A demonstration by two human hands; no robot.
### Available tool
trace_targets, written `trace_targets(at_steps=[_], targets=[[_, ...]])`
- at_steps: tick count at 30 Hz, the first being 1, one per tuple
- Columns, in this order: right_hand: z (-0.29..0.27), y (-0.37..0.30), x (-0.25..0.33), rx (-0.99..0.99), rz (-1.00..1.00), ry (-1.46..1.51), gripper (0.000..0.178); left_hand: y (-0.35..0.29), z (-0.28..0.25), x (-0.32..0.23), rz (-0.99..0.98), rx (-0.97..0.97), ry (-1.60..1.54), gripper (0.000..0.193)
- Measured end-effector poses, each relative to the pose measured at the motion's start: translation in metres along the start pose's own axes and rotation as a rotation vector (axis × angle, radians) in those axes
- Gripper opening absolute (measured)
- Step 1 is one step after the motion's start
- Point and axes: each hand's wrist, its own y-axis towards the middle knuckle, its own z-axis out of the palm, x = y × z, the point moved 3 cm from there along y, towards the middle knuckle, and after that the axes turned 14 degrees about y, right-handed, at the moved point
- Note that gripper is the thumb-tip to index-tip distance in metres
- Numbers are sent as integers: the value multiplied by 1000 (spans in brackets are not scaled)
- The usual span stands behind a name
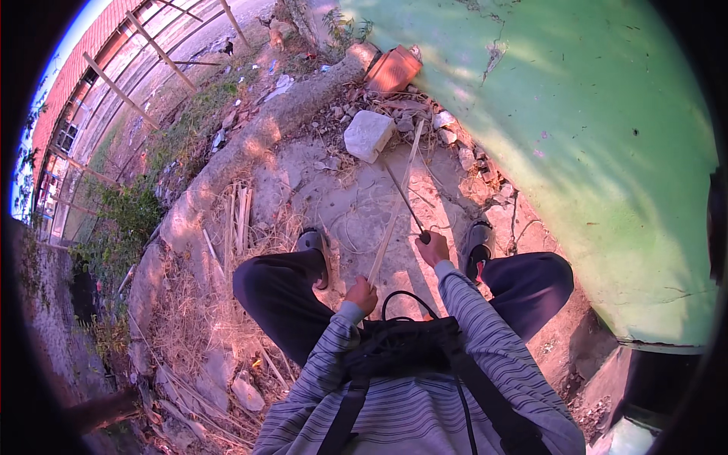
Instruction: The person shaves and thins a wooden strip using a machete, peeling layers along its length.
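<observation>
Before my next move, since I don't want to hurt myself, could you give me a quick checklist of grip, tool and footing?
1. Left hand closed on the near end of the pale strip: ok.
2. Right hand on the handle of the long dark tool: ok.
3. Tool apart from the left shoe and right shoe: ok, it lies between them.
4. Gloves worn: not ok, both hands are bare.
5. Tool touching the strip where they cross in view: cannot tell.
</observation>
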Motion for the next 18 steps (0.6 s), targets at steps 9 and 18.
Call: trace_targets(at_steps=[9,18], targets=[[24,-46,27,164,-182,-94,28,-1,-15,-18,-39,40,-3,48],[27,-65,30,204,-188,-198,24,-4,-11,-28,0,62,-34,47]])
